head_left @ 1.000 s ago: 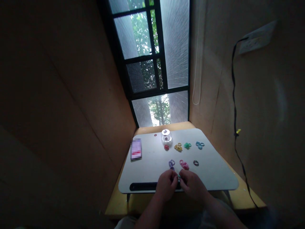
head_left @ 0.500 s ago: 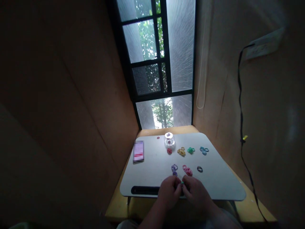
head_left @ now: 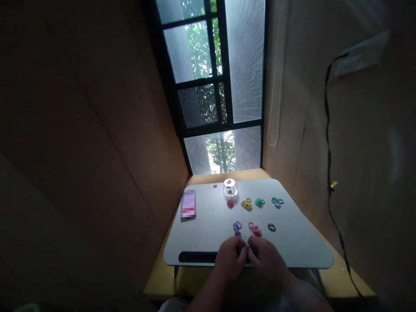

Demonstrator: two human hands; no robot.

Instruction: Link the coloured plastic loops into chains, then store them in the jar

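My left hand (head_left: 230, 256) and my right hand (head_left: 264, 255) meet at the white table's (head_left: 201, 234) front edge, fingertips pinched on a small green band (head_left: 248, 245). Just beyond them lie purple bands (head_left: 237, 226) and pink bands (head_left: 255, 229), with a dark band (head_left: 271, 227) to the right. Farther back are red bands (head_left: 230, 203), yellow bands (head_left: 247, 204), green bands (head_left: 259, 202) and blue bands (head_left: 277, 202). A clear round container (head_left: 230, 190) stands behind the red ones.
A phone (head_left: 188, 204) with a blurred screen lies at the table's left. One small red band (head_left: 215, 186) is near the back edge. A black slot (head_left: 198, 257) runs along the front. On the right wall hangs a black cable (head_left: 329, 151).
The whole view has shifted slightly upward. Both hands stay together around the green band, with hardly any change in their pose.
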